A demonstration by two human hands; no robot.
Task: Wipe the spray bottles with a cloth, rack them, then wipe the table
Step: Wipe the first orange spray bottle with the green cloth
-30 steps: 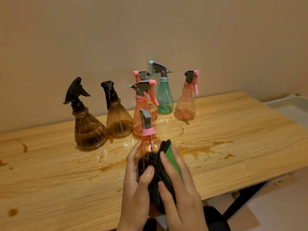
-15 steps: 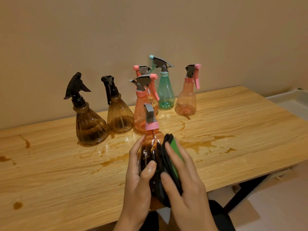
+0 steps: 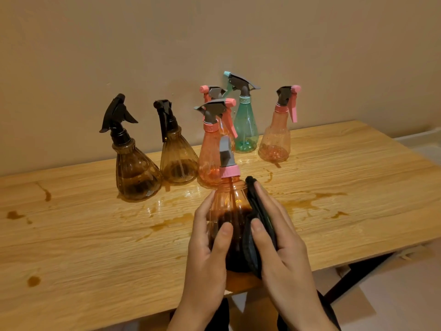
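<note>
Gripped the orange bottle [image 3: 230,199] in left hand [image 3: 205,259], clasped dark cloth [image 3: 253,194] against it with right hand [image 3: 286,259]; barely begun (six other bottles [image 3: 210,158] waiting, table [image 3: 71,235] stained).

Moved: right hand [image 3: 286,254] slid dark cloth [image 3: 255,201] round to right flank of orange spray bottle [image 3: 229,204]; green face now hidden.

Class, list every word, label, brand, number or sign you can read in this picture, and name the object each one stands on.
No text can be read anywhere.
No label on the held pink bottle, gripped by the left hand.
No tag shows on the dark cloth in the right hand.
Faint marks on the green bottle's collar: too small to read.
Only brown stains on the table.
</note>
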